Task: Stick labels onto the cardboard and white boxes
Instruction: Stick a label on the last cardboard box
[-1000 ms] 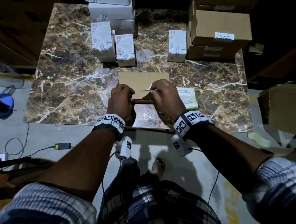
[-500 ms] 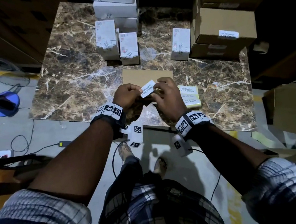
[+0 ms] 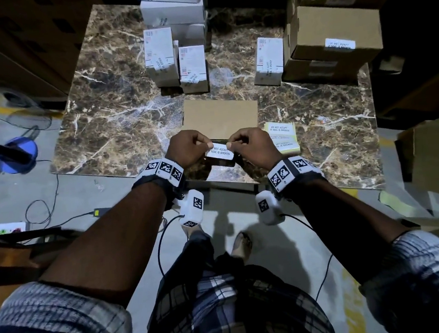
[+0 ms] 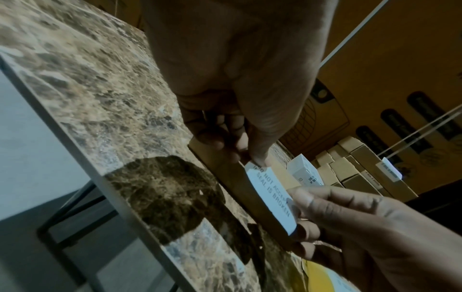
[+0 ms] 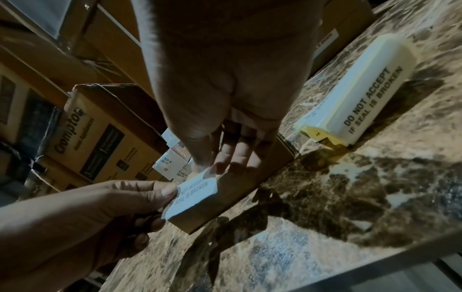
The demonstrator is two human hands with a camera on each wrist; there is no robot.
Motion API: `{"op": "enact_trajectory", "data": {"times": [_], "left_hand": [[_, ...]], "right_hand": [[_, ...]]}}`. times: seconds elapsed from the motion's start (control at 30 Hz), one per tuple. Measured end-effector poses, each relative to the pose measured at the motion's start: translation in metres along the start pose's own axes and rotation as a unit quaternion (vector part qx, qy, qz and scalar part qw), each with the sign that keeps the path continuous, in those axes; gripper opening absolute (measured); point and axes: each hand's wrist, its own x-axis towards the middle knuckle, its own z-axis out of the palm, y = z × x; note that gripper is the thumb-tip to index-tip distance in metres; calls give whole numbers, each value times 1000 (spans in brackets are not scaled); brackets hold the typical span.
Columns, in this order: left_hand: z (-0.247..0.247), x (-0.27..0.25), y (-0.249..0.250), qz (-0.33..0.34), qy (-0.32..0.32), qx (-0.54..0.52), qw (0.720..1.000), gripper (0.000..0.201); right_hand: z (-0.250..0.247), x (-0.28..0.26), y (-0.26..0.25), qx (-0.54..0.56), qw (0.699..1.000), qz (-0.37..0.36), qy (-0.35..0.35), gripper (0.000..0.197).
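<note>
The fingers [image 4: 260, 158] of the left hand [image 3: 188, 149] pinch one short end of a white label [image 3: 219, 153], and the right hand [image 3: 254, 147] pinches the other end, so the label is stretched between them with its long axis running left to right across the body. Its print reads "do not accept if seal is broken" (partly covered by the fingertips).

Directly past the label, away from the person, lies a flat cardboard box [image 3: 220, 116] on the marble worktop [image 3: 117, 122]; in the wrist views the label hangs at that box's near edge, and I cannot tell whether it touches. Both hands are about equally near the box, so the coming move is likely a short lowering forward onto the near edge or top.

Just right of the box sits the label stack [image 3: 281, 136]. Farther back stand small white boxes [image 3: 192, 67] and, on the right, stacked cardboard boxes [image 3: 334, 31], several already labelled.
</note>
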Motion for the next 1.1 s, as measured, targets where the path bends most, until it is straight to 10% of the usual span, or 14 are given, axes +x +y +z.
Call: {"op": "enact_trajectory", "data": {"times": [1.1], "left_hand": [[3,37,10,4,9,35,999,5]], "right_hand": [[-8,51,-13,-144,989,30,-14,12]]}}
